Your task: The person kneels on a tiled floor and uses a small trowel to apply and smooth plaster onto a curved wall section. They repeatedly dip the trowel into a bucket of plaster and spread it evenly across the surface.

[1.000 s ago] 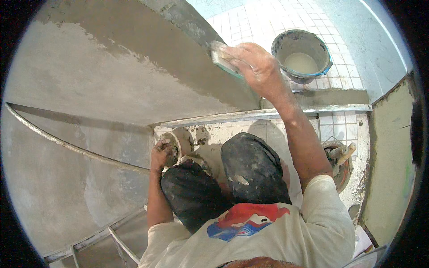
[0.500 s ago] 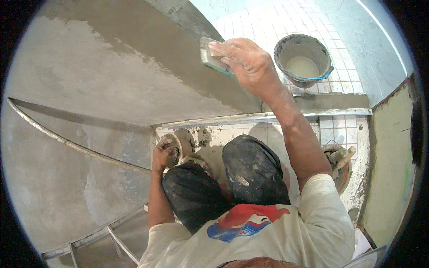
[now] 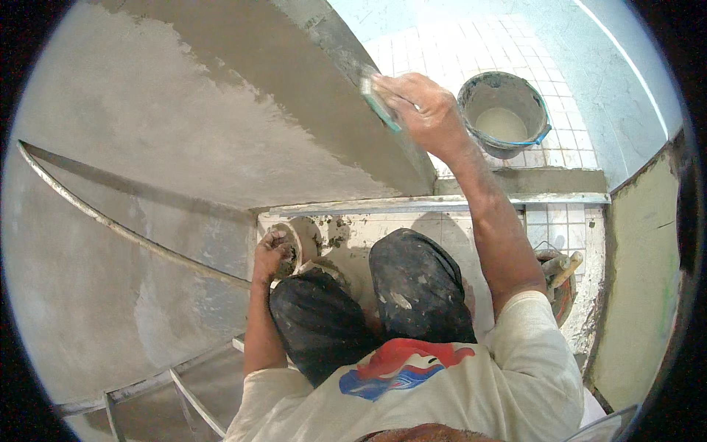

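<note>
Up ahead, my right hand (image 3: 427, 110) grips a sponge float (image 3: 380, 107) with a pale body and a green edge. The float is tilted at the far edge of the plastered wall (image 3: 294, 103), where a darker wet band runs along the lighter plaster. Down by my left knee, my left hand (image 3: 269, 254) has its fingers curled at the rim of a small round container (image 3: 297, 239) smeared with mortar. Dark stuff shows inside it, partly hidden by the hand and the knee.
A black bucket (image 3: 504, 92) with a blue handle and cloudy water stands on white tiles beyond a low ledge (image 3: 545, 179). On the right, wooden-handled tools (image 3: 565, 269) rest in a second bucket. A long pale strip (image 3: 132, 234) crosses the left wall; a ladder-like frame (image 3: 195, 401) lies lower left.
My right hand and the float have moved slightly right and down, and the float has turned more edge-on at the wall's edge. The left hand keeps its place at the container.
</note>
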`<state>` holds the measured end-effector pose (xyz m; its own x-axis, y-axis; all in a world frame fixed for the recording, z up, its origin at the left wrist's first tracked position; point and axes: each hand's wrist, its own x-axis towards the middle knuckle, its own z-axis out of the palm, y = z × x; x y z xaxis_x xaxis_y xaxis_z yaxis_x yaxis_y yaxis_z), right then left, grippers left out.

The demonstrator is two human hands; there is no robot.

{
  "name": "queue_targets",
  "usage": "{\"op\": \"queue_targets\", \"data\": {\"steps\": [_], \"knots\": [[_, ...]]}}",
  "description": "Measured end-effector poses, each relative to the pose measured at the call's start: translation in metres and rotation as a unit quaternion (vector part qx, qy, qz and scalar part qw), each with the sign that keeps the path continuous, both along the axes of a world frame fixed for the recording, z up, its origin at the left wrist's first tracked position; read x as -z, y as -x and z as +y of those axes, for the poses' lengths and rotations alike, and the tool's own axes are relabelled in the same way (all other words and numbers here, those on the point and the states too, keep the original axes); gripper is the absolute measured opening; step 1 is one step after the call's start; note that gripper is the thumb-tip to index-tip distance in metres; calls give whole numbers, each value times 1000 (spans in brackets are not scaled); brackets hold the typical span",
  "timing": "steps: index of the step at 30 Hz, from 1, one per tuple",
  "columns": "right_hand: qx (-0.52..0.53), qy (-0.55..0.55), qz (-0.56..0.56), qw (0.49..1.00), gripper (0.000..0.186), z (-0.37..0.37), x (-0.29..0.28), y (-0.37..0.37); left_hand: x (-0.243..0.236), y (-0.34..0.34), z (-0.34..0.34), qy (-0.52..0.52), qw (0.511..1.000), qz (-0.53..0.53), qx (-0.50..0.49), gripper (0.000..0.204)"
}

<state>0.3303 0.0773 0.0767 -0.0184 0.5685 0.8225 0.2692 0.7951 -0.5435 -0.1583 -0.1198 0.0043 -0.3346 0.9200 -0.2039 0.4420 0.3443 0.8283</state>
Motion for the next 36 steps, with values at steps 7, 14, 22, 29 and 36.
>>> {"op": "queue_targets", "data": {"steps": [7, 14, 22, 29, 36], "knots": [[-76, -6, 89, 993, 30, -14, -39, 6, 13, 22, -2, -2, 1000, -5, 4, 26], [20, 134, 3, 991, 33, 6, 50, -9, 6, 10, 4, -21, 998, 40, 32, 28], [-156, 241, 244, 926, 36, -9, 13, 15, -3, -3, 0, 9, 1000, 17, 5, 26], [16, 317, 73, 945, 33, 23, 63, 16, 7, 10, 4, -3, 1000, 0, -3, 27], [-47, 267, 201, 941, 28, -2, 29, 15, 7, 11, 0, 7, 1000, 23, -1, 29]]}}
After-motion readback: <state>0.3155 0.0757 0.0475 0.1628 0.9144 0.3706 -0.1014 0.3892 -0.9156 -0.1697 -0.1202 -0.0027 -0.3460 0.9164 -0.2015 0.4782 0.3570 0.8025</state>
